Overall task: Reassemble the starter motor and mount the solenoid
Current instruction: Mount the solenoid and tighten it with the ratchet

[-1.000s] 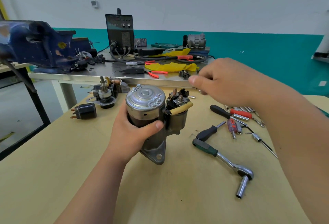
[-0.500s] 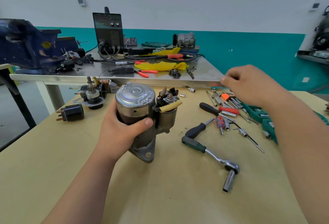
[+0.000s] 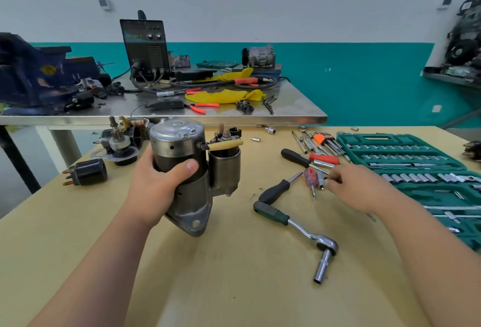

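Foreground: chrome ratchet wrench with green handle and fitted socket, lying loose on the tan wooden bench. Beyond, to the left: grey cylindrical steel starter motor, slightly tilted, cast nose flange down on or just above the bench, clasped round its dark barrel by the left hand, thumb across the front; smaller steel solenoid canister seated alongside, touching. Probably heavy, rigid and smooth-sided; best taken round the barrel or by the flange, never by the cream-sleeved lead or terminal studs. To the right: right hand, fingers curled at small chrome bits beside a red-handled screwdriver; whether pinching one, impossible to tell. Farther right: green plastic socket case, cut off by the frame edge. Solenoid fasteners hidden.
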